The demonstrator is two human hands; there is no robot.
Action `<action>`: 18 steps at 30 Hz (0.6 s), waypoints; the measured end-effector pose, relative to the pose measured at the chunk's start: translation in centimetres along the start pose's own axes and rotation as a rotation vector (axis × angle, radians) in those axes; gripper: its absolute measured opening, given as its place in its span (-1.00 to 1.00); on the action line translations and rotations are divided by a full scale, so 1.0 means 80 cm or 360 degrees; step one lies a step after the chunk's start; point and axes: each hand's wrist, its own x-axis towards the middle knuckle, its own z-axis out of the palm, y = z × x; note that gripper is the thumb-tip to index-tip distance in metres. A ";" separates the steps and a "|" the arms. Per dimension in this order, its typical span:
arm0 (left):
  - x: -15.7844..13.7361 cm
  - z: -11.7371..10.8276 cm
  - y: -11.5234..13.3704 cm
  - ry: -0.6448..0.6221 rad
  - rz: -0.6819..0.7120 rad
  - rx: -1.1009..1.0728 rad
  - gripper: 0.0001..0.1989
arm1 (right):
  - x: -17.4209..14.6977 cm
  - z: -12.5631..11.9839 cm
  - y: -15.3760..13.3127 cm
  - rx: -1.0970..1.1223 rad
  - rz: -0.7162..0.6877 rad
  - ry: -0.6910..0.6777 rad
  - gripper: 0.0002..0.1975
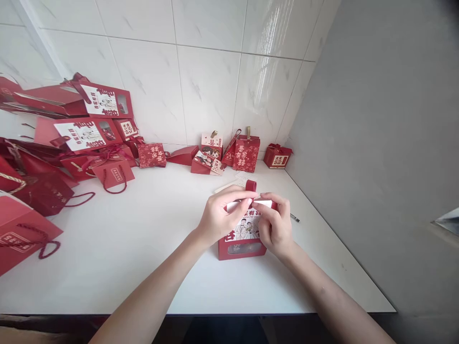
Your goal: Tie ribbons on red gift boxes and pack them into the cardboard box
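A red gift box (224, 251) with a white printed front and an oval clear window stands upright on the table before me. From its top rises a loop of red ribbon (251, 184). My left hand (224, 213) comes over the box's left top corner, its thumb and index finger closed on the base of the ribbon. On the other side my right hand (275, 222) is curled, with its thumb and bent index finger pinched at the same ribbon. The fingertips of both hands almost meet and hide the ribbon's lower part and the box's top edge.
Red gift boxes and bags (89, 136) are piled at the left. Along the tiled wall stand several small boxes (245, 154) and a box with a bow (277, 156). A pen (294, 218) and pale papers (229, 184) lie behind my hands on the white table (143, 258).
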 end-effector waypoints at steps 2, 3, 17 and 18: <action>0.000 0.001 0.000 0.0013 -0.0010 -0.0006 -0.84 | 0.001 0.000 0.000 -0.0003 0.0004 0.0006 -0.56; -0.001 0.002 0.001 0.0013 -0.0015 -0.0010 -0.84 | 0.001 -0.001 0.000 -0.0002 0.0001 0.0013 -0.56; -0.003 -0.009 -0.002 -0.0158 0.0019 -0.0047 -0.62 | 0.002 0.000 0.000 0.0018 -0.0015 0.0022 -0.61; -0.003 -0.008 -0.002 -0.0154 0.0027 -0.0037 -0.62 | 0.001 0.000 0.000 0.0015 -0.0013 0.0020 -0.61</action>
